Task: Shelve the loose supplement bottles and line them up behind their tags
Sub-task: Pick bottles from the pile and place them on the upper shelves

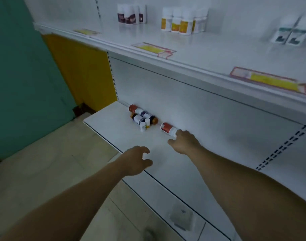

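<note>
Below, a red-labelled bottle (167,128) lies on its side at the back of the lower shelf (114,133). The right hand (185,142) touches its white cap end, fingers spread, not wrapped round it. The left hand (136,160) hovers at the shelf's front edge, loosely spread, holding nothing.

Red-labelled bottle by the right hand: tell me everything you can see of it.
The red-labelled bottle lies on its side on the lower shelf, apart from the cluster of bottles to its left. It looks like white plastic with a red wrap label; the print is too blurred to read. Its white end points toward the right hand, whose fingertips touch it.
</note>
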Action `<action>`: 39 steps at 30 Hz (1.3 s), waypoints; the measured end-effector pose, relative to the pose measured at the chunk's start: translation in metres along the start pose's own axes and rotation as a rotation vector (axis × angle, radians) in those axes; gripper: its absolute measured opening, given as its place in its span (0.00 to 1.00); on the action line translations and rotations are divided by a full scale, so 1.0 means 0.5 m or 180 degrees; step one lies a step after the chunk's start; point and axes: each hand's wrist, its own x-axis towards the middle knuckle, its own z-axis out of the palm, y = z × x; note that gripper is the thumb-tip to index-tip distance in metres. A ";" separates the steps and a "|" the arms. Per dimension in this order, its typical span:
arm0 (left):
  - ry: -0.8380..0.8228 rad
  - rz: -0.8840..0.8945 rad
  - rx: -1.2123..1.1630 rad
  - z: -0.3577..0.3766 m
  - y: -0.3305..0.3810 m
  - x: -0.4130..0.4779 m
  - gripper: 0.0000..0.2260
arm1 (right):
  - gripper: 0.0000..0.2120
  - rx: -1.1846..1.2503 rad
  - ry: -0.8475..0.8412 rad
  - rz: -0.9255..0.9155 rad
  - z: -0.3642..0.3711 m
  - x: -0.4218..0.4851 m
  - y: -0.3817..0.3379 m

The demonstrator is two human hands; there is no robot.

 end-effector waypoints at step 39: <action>-0.0394 0.1835 -0.0454 -0.050 -0.315 0.680 0.23 | 0.32 0.0639 0.0445 0.0682 0.313 0.421 -0.219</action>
